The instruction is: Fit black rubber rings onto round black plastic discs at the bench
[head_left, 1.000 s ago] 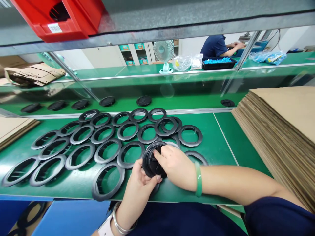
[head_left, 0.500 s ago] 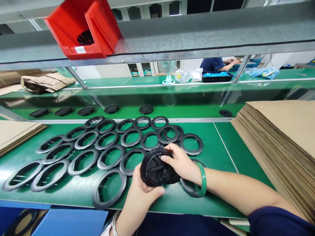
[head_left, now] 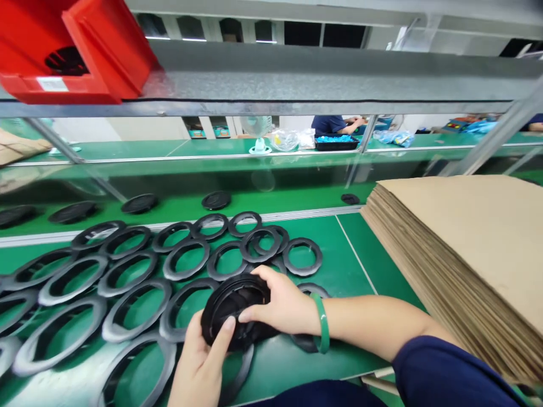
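Note:
Both hands hold one round black plastic disc (head_left: 231, 308) just above the green bench (head_left: 356, 254). My left hand (head_left: 199, 362) grips its near edge from below, thumb pressed on the face. My right hand (head_left: 282, 308), a green bangle on its wrist, closes over the disc's right rim. Several black plastic rings (head_left: 186, 257) lie in rows on the bench around and behind the disc; one ring (head_left: 303, 255) sits just beyond my right hand.
A tall stack of flat cardboard sheets (head_left: 466, 237) fills the right side. A conveyor strip (head_left: 254, 195) behind carries several black discs. A red bin (head_left: 72, 51) sits on the overhead shelf. A person in blue works at a far bench (head_left: 335, 124).
The view has swung to the right and tilted up. The disc and both hands have shifted left and lower in view, with my left thumb now on the disc's face.

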